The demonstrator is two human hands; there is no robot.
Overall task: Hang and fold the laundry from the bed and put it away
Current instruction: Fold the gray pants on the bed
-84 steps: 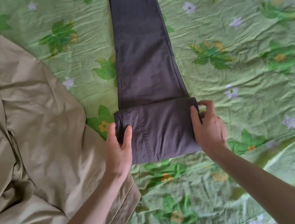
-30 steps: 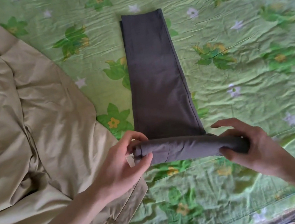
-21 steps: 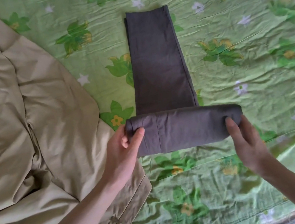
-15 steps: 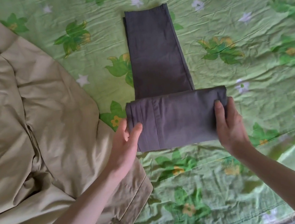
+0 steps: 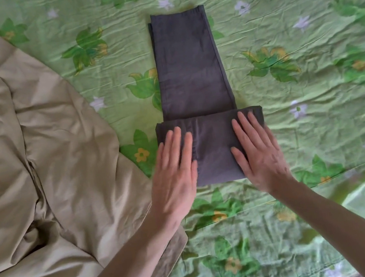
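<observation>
Green floral bed sheet (image 5: pixel 318 114) carries dark grey trousers (image 5: pixel 190 63), their folded end lying under a person's left hand (image 5: pixel 173 176) and right hand (image 5: pixel 260 156), both flat, fingers straight; beige duvet (image 5: pixel 23 166) beside the left hand.

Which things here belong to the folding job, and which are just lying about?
In the job:
- grey trousers, partly folded
- left hand and right hand, flat on the fold

Lying about:
- beige duvet
- green floral sheet underneath
</observation>
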